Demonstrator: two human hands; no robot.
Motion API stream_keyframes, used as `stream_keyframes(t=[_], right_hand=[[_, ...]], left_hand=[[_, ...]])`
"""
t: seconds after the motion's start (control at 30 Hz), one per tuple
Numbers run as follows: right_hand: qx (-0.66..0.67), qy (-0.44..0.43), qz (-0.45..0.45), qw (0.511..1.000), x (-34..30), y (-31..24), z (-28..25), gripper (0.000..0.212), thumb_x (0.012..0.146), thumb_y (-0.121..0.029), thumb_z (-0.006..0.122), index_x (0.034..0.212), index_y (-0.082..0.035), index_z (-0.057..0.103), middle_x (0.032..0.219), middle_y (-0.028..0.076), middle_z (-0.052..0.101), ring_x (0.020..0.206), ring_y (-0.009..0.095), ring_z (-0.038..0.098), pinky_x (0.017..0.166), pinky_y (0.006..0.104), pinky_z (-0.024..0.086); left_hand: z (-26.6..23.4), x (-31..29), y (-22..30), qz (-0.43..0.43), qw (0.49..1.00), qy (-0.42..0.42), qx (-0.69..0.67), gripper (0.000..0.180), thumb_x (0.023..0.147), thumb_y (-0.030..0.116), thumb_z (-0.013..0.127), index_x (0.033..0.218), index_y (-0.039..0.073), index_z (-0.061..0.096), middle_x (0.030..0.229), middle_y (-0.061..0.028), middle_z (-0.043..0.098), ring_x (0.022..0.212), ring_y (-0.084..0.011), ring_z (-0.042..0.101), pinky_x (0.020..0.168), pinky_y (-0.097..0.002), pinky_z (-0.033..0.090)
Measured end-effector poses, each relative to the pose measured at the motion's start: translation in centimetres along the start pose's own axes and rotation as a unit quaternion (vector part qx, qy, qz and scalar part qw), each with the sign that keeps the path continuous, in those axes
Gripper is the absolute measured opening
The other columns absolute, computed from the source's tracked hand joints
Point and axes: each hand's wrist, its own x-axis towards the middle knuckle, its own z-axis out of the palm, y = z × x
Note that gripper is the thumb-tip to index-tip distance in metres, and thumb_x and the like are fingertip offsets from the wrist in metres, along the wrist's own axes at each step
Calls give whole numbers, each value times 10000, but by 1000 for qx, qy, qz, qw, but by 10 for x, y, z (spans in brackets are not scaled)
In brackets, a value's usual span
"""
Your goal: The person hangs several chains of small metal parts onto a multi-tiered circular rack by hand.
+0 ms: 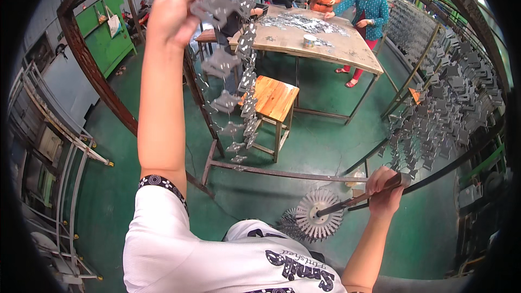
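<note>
My left hand [173, 16] is raised high at the upper left, its fingers closed on a flat grey metal plate [216, 8] with cut-out edges. Below that plate, similar grey plates [221, 64] hang one under another in a strand, beside a second hanging strand [249, 76]. At the lower right, my right hand [385, 191] is wrapped round a dark metal pole [353, 201]. Down at the pole's far end sits a round, wheel-like stack of thin metal strips [320, 216].
A dark metal frame [271, 171] surrounds me. Many grey plates [434, 114] hang at the right. Beyond the frame stand a wooden stool [274, 96] and a worktable [347, 57] with heaped metal pieces, where several people work. A green cabinet [103, 40] and wheeled racks are at left.
</note>
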Motion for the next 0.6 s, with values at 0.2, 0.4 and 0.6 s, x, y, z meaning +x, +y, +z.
stream_keyframes(t=[0.2,0.4,0.6], right_hand=[[-24,66,24,997,-2,-1,1,535,767,-558,440,582,-62,359,542,24,337,455,101,347,392,210,286],[-79,129,12,988,0,0,5,591,716,-621,461,516,-79,331,480,4,296,385,96,307,341,209,253],[-66,156,26,985,2,-5,5,607,709,-622,467,498,-69,328,466,13,306,370,105,323,332,213,256]], left_hand=[[2,-76,-53,-83,996,-18,18,123,737,28,582,854,2,554,799,-67,581,714,-117,544,647,-224,438],[-2,-157,-109,-221,975,-22,-15,104,712,-26,583,811,-6,561,772,-59,585,700,-112,545,656,-213,431],[-3,-226,-166,-292,954,-66,1,71,728,-16,589,799,-22,586,739,-39,591,680,-89,546,639,-205,446]])
